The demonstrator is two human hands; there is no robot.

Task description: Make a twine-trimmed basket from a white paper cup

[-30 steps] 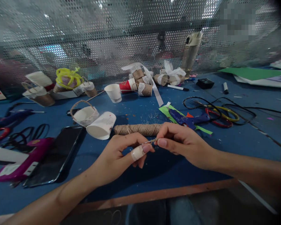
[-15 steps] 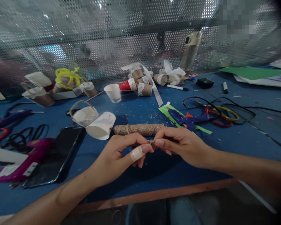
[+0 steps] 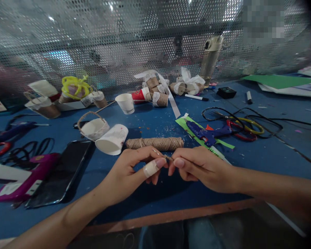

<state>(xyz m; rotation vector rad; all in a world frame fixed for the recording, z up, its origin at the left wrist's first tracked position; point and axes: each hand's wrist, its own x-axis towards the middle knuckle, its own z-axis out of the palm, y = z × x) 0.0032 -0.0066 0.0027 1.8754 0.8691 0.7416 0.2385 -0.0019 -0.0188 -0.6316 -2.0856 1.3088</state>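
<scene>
My left hand (image 3: 138, 167), with a bandage on its thumb, pinches a short piece of brown twine (image 3: 168, 157) between thumb and index finger. The other end of that twine is pinched by my right hand (image 3: 202, 167), close beside the left. Both hands are above the blue table near its front edge. Just behind them lies a roll of jute twine (image 3: 155, 143) on its side. To its left a white paper cup (image 3: 113, 139) lies tipped over, touching a small cup basket (image 3: 93, 127) with a braided handle.
A blue glue gun (image 3: 208, 133) rests on green paper at right, near scissors (image 3: 246, 129) and a black cable. At left lie a phone (image 3: 60, 176) and a purple packet (image 3: 28, 180). Several twine-wrapped cups (image 3: 160, 99) and a bottle (image 3: 211, 60) stand along the mesh screen.
My right hand has shifted slightly right and turned, its fingers more curled. More of the twine between the fingertips shows. My left hand has hardly moved.
</scene>
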